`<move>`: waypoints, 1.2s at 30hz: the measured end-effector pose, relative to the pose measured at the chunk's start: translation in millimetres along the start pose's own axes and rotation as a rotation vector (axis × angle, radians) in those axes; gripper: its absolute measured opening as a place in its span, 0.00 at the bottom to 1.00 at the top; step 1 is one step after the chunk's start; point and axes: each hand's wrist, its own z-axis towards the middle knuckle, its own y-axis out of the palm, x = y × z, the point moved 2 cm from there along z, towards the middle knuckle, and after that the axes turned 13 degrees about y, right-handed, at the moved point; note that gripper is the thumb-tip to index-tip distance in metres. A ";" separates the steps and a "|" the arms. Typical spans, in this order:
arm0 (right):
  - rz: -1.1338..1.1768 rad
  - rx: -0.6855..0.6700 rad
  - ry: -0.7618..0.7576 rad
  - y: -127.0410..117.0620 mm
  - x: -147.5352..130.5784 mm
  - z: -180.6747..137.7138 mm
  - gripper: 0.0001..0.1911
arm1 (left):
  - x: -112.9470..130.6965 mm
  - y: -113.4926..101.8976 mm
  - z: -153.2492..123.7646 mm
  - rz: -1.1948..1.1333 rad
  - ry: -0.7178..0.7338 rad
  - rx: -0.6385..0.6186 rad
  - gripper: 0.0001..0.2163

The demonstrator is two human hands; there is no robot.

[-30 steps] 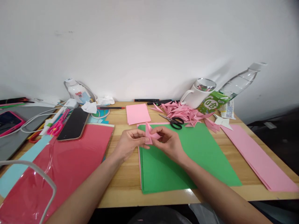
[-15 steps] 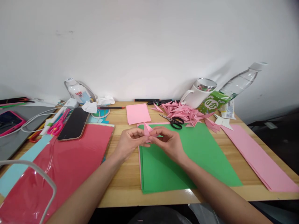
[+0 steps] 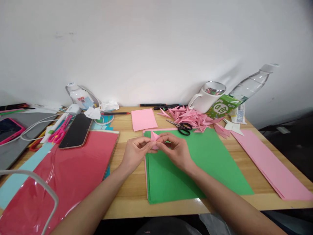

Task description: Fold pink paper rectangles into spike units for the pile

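Note:
A small piece of folded pink paper (image 3: 154,135) is pinched between my two hands, its pointed tip facing up and away. My left hand (image 3: 137,150) grips its left side with thumb and fingers. From the right, my right hand (image 3: 176,149) pinches it too, the two thumbs almost meeting on its near face. Fingers hide much of the lower part. Both hands are above the left edge of a stack of green paper sheets (image 3: 195,169). Behind them lies a stack of pink paper squares (image 3: 144,119).
Black-handled scissors (image 3: 185,128) lie before a heap of folded pink pieces (image 3: 189,117). A white mug (image 3: 205,98), a green carton (image 3: 223,106) and a tilted bottle (image 3: 251,85) stand behind. Pink strips (image 3: 271,163) lie right; a phone (image 3: 76,131) and red sheets (image 3: 80,166) left.
The pink paper's upper point has become shorter and wider, and its right-hand flap no longer shows. My thumbs have come closer together on it.

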 end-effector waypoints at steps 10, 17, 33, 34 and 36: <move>0.227 -0.027 0.104 1.1 1.0 3.8 0.13 | -3.9 0.0 2.0 -0.149 0.007 -0.070 0.10; 0.352 -0.104 0.207 2.2 1.9 6.8 0.14 | -2.7 0.3 4.7 -0.251 -0.056 -0.141 0.10; 0.346 -0.009 0.228 6.7 5.4 3.7 0.16 | -6.0 -4.2 2.6 0.159 0.092 0.145 0.10; 0.359 -0.016 0.239 6.2 6.1 4.0 0.16 | -7.1 -5.3 3.2 0.177 0.112 0.170 0.10; 0.400 -0.039 0.257 5.3 7.4 4.7 0.16 | -8.3 -7.3 4.1 0.209 0.165 0.213 0.09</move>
